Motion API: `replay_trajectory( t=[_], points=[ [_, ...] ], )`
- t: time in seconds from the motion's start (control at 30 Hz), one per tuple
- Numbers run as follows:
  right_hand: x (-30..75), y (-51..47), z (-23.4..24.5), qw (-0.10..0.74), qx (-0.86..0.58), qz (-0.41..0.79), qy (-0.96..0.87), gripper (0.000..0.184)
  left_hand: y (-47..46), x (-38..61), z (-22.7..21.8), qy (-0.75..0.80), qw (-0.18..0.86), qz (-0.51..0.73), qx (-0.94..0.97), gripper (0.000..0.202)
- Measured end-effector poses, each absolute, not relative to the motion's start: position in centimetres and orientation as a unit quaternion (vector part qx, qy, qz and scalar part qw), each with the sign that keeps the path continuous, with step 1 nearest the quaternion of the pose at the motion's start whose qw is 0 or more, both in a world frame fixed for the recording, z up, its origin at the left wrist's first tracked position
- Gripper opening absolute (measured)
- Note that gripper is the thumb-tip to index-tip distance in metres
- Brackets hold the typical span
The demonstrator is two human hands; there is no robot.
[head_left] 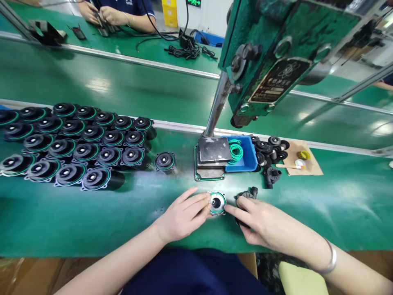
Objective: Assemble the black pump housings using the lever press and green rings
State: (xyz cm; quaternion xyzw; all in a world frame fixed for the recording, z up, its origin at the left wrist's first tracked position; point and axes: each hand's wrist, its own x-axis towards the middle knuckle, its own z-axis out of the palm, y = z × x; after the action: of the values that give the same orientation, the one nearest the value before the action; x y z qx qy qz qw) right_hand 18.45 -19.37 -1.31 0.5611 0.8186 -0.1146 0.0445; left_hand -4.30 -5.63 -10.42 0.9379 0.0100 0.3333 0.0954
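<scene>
In the head view, a round metal motor housing point(217, 196) stands on the bench in front of me, a green O-ring round its open top. My left hand point(187, 215) is closed against its left side, fingers pressed together on the rim. My right hand point(258, 221) grips a black plastic pump cover point(247, 194) just to the right. The right index finger reaches out to the housing's right edge. Parts of the cover are hidden under the fingers. A blue bin point(250, 157) beyond them holds loose green O-rings point(236, 152).
Several black motors point(96, 178) fill the left bench, with one single motor point(166, 161) nearer. A green press point(270, 61) overhangs its metal base point(211, 149). Black round parts point(274, 141) and cardboard point(310, 164) lie at right. Across the bench, another person's hands point(112, 16) handle parts.
</scene>
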Motion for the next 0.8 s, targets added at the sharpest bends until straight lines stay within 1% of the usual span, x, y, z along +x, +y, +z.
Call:
replay_trajectory(
  t=[0.1, 0.23, 0.37, 0.43, 0.5, 0.57, 0.63, 0.7, 0.73, 0.8],
  points=[
    [18.4, -19.6, -1.2, 0.013, 0.564, -0.14, 0.814, 0.058, -5.8, -4.2, -10.4, 0.018, 0.084, 0.344, 0.935, 0.018],
    [17.9, -20.0, -1.7, -0.008, 0.565, -0.184, 0.804, 0.059, -6.0, -4.0, -10.2, 0.029, 0.073, 0.362, 0.929, 0.013],
    [16.8, -19.9, -2.2, 0.013, 0.553, -0.219, 0.804, 0.073, -6.3, -4.0, -10.5, 0.035, 0.072, 0.354, 0.932, 0.015],
    [16.7, -19.7, -1.6, 0.018, 0.548, -0.223, 0.806, 0.078, -6.3, -4.1, -10.7, 0.037, 0.075, 0.357, 0.93, 0.017],
    [17.2, -19.3, -0.3, -0.005, 0.556, -0.242, 0.795, 0.075, -6.2, -4.1, -11.0, 0.037, 0.085, 0.365, 0.926, 0.018],
    [18.0, -18.7, 1.2, -0.064, 0.586, -0.253, 0.767, 0.064, -6.1, -4.1, -11.2, 0.039, 0.113, 0.372, 0.921, 0.022],
    [18.5, -17.9, 2.2, -0.139, 0.616, -0.232, 0.74, 0.048, -6.1, -4.0, -11.4, 0.051, 0.164, 0.374, 0.911, 0.03],
    [18.4, -17.0, 2.1, -0.198, 0.616, -0.196, 0.737, 0.035, -6.2, -3.7, -11.6, 0.084, 0.23, 0.367, 0.897, 0.049],
    [18.2, -16.6, 1.7, -0.209, 0.607, -0.186, 0.744, 0.031, -6.3, -3.5, -11.6, 0.109, 0.266, 0.355, 0.89, 0.061],
    [17.5, -15.8, 0.5, -0.2, 0.589, -0.178, 0.762, 0.027, -6.5, -2.9, -11.6, 0.159, 0.337, 0.312, 0.874, 0.083]
  ],
)
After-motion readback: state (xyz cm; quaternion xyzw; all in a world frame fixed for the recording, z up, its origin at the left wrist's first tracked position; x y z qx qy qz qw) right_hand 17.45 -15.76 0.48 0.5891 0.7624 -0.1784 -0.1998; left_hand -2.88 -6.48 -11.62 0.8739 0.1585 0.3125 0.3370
